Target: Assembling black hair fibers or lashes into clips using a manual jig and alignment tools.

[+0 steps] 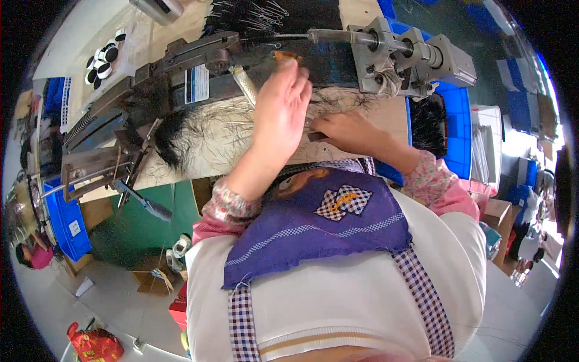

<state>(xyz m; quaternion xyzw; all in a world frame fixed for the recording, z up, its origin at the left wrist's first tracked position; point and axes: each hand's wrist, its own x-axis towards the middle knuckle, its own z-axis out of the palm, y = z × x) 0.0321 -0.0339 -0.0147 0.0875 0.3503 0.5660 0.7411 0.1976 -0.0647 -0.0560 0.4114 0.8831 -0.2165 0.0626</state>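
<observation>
Over pale wood, among wispy black bristles and thin straight wires: left hand nearly flat, fingers extended toward an orange-brown piece near a smooth metal shaft, any hold impossible to tell; right hand half-curled at a small dark piece, grip unclear.

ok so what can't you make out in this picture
All in the head view:
Dark piece by the right hand: the fingers cover part of it, so its full shape and the grip are hidden.
Amber piece beyond the left hand: fingertips overlap it; touching or apart is unclear.
Metallic cylinder: cut off by the top edge.
Black-and-white caps: too small and crowded to count surely.
</observation>
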